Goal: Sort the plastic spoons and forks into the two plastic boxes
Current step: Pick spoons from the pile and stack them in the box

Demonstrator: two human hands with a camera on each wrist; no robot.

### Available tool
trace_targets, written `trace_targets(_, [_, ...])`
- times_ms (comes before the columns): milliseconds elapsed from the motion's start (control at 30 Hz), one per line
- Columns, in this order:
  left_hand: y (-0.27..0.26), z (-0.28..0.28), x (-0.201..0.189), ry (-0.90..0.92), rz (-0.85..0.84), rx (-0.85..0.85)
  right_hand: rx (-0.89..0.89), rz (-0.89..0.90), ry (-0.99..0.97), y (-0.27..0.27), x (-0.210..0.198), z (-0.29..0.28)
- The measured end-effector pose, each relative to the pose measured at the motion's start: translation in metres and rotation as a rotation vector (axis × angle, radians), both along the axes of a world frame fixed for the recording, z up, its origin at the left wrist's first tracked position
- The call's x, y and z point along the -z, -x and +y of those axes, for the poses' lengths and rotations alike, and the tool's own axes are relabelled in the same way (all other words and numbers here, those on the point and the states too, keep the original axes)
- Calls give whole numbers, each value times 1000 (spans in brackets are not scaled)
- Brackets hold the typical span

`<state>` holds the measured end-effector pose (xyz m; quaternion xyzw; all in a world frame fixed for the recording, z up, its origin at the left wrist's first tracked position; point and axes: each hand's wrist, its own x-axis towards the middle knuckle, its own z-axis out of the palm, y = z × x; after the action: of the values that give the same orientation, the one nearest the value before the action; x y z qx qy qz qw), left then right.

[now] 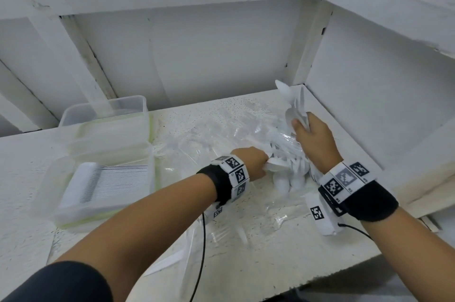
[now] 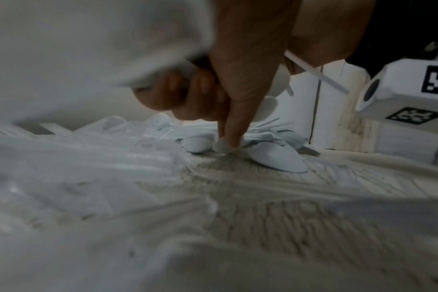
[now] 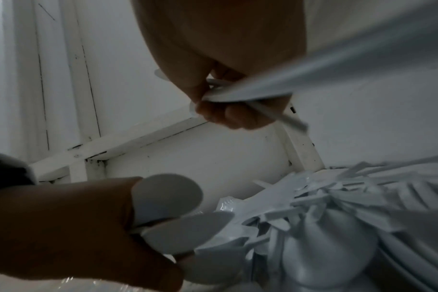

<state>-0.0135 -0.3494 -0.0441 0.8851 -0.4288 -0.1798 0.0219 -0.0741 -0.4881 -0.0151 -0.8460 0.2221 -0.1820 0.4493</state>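
Both hands, left hand [image 1: 253, 161] and right hand [image 1: 314, 140], gripping spoons [image 1: 294, 108] (white plastic)

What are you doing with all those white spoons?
A person is sorting plastic cutlery on a white shelf. The right hand holds a bunch of spoons up above the pile. The left hand grips more spoons at the pile's edge. At the left, the near box already holds a neat row of cutlery.
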Motion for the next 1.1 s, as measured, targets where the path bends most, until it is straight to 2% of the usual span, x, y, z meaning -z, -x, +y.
trace_targets(100, [-1, 1, 1, 39, -41, 3, -57, 1, -85, 5, 0, 1])
trace_targets(233, [0, 18, -15, 241, 20, -55, -59, -13, -251, 7, -2, 0])
trace_targets(400, [-3, 55, -45, 576, 239, -318, -104, 5, -188, 5, -2, 7])
trace_targets(533, [-5, 88, -57, 833, 519, -588, -212, 42, -162, 3, -8, 26])
trace_targets(633, [-6, 110, -58, 907, 645, -642, -335, 21, -181, 0, -21, 52])
trace_targets(800, [1, 137, -55, 986, 763, -692, -539, 36, -359, -11, -32, 96])
trace_targets(967, [10, 159, -55, 1086, 802, -760, -660, 127, -286, -13, -30, 126])
trace_targets(1100, [16, 172, -56, 1096, 748, -788, -705, 142, -350, -12, -25, 142])
